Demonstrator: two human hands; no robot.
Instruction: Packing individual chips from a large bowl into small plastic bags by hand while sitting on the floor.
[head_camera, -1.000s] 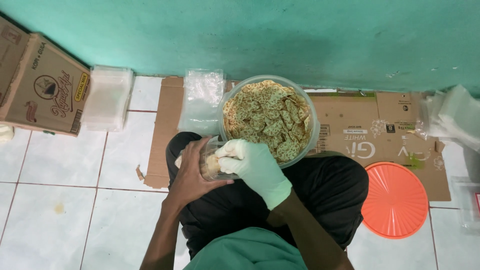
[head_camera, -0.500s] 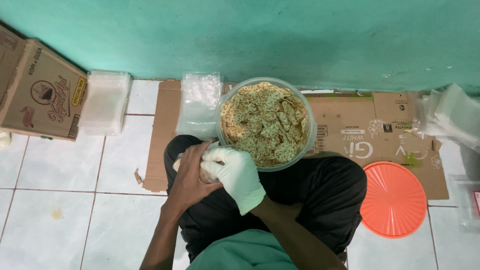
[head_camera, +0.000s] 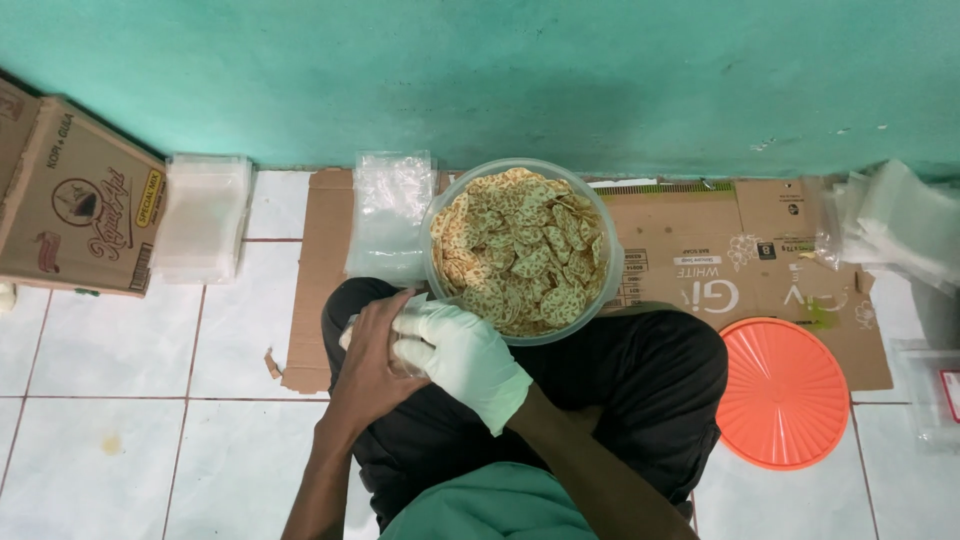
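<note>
While I sit cross-legged on the flattened cardboard, my bare left hand curls around a small clear bag, steadying it on my thigh. My gloved right hand closes over its top; the glove keeps the food clean. The round tub of speckled crackers rests just beyond, within reach, with its orange lid set aside to my right.

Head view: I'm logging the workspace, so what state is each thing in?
Clear tub: open, full of speckled crackers.
Orange lid: off, flat on floor.
Small bag: clasped between both hands.
Left hand: bare, gripping.
Right hand: gloved, gripping.
Cardboard box: closed.
</note>
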